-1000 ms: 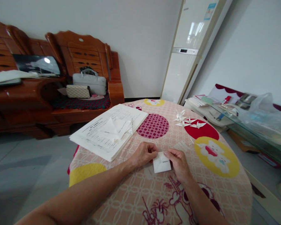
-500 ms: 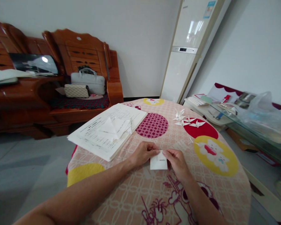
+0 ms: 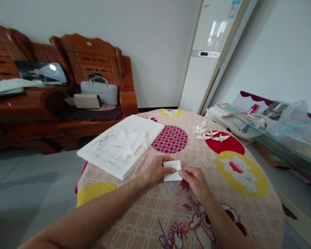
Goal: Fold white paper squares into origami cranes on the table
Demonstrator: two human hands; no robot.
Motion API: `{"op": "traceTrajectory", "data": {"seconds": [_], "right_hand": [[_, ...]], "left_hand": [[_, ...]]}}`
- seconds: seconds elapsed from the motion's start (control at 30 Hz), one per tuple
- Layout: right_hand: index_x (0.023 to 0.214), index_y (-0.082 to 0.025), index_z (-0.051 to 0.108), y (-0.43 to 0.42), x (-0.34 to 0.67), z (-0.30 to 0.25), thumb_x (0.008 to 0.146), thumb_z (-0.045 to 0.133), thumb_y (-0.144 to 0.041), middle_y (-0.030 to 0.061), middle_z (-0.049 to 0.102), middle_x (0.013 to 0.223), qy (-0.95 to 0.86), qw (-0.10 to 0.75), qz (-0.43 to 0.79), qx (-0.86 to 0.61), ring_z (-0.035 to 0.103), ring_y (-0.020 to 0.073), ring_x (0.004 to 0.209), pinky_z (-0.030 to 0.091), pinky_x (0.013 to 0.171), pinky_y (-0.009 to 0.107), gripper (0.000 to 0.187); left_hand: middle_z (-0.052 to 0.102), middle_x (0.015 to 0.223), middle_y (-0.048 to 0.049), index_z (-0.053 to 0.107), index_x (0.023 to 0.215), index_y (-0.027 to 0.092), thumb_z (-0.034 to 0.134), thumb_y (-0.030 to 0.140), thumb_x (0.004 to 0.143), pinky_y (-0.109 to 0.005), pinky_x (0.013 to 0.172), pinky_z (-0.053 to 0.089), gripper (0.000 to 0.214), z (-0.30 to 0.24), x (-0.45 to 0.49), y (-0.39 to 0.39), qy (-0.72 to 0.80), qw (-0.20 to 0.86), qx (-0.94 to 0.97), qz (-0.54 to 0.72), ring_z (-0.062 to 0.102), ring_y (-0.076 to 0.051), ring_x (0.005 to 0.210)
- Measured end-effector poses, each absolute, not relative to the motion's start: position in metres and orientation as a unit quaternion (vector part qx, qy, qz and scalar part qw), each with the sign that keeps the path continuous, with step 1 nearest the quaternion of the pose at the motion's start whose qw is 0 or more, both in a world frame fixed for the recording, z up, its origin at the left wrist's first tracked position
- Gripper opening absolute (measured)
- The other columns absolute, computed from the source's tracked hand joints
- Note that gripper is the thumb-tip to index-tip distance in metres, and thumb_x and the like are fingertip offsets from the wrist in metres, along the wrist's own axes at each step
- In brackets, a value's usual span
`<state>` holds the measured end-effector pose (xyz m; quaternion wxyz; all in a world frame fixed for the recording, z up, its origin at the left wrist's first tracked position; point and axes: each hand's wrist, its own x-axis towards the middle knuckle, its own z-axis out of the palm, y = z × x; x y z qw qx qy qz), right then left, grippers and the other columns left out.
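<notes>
A small folded square of white paper [image 3: 172, 177] is held just over the tablecloth, between both hands. My left hand [image 3: 158, 169] grips its left side, with the thumb lying across the face of the paper. At its right edge, my right hand [image 3: 194, 180] pinches the paper between thumb and fingers. Left of the hands lies a thick stack of printed sheets [image 3: 103, 155], with folded white paper pieces [image 3: 128, 142] on top. Several white origami cranes [image 3: 203, 133] stand farther back on the right.
The round table wears a patterned pink tablecloth [image 3: 142, 207]. To the right, a glass-topped side table [image 3: 280, 141] carries papers and a plastic bag [image 3: 292, 117]. Behind are a wooden chair [image 3: 93, 58] with bags on its seat and a tall white floor-standing air conditioner [image 3: 197, 79].
The folded paper has come up slightly and now shows a blank face, where print showed before. My left thumb has moved onto its face, and my right hand has shifted to its right edge.
</notes>
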<state>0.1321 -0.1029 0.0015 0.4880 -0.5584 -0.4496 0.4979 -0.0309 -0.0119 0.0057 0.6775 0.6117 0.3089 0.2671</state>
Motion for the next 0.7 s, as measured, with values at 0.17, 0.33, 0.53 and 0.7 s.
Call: {"op": "traceTrajectory", "data": {"seconds": [0.17,0.33,0.53,0.7], "right_hand": [[0.061,-0.016,0.058,-0.103,0.134,0.002,0.079,0.063,-0.045,-0.0039,0.054,0.042,-0.449,0.498,0.467,-0.576,0.043,0.0076,0.034,0.029,0.033,0.018,0.035],[0.061,-0.016,0.058,-0.104,0.135,0.002,0.077,0.063,-0.047,-0.0019,0.058,0.046,-0.416,0.490,0.477,-0.600,0.045,0.0081,0.033,0.028,0.029,0.017,0.035],[0.057,-0.018,0.058,-0.107,0.142,0.003,0.076,0.063,-0.038,-0.0026,0.054,0.044,-0.466,0.442,0.358,-0.677,0.046,0.0102,0.035,0.030,0.034,0.020,0.029],[0.074,-0.019,0.068,-0.106,0.146,0.011,0.077,0.060,-0.019,0.0023,0.065,0.068,-0.591,0.481,0.163,-0.627,0.059,0.0165,0.063,0.047,0.060,0.026,0.009]], "left_hand": [[0.064,0.076,-0.0021,0.064,0.104,0.010,0.074,0.024,0.064,-0.020,0.054,0.040,0.044,0.009,-0.031,-0.013,0.280,0.673,0.640,0.242,0.056,-0.012,0.064],[0.063,0.075,-0.0021,0.054,0.122,0.008,0.068,0.022,0.068,-0.021,0.055,0.041,0.057,0.006,-0.030,-0.009,0.289,0.666,0.640,0.253,0.056,-0.013,0.063],[0.050,0.064,0.0055,0.054,0.127,0.012,0.062,0.019,0.072,-0.020,0.055,0.034,0.056,0.001,-0.029,0.001,0.290,0.522,0.761,0.254,0.048,-0.010,0.059],[0.052,0.070,0.0042,0.057,0.126,0.016,0.062,0.014,0.071,-0.022,0.059,0.035,0.056,0.003,-0.025,0.000,0.314,0.410,0.823,0.235,0.047,-0.010,0.060]]}}
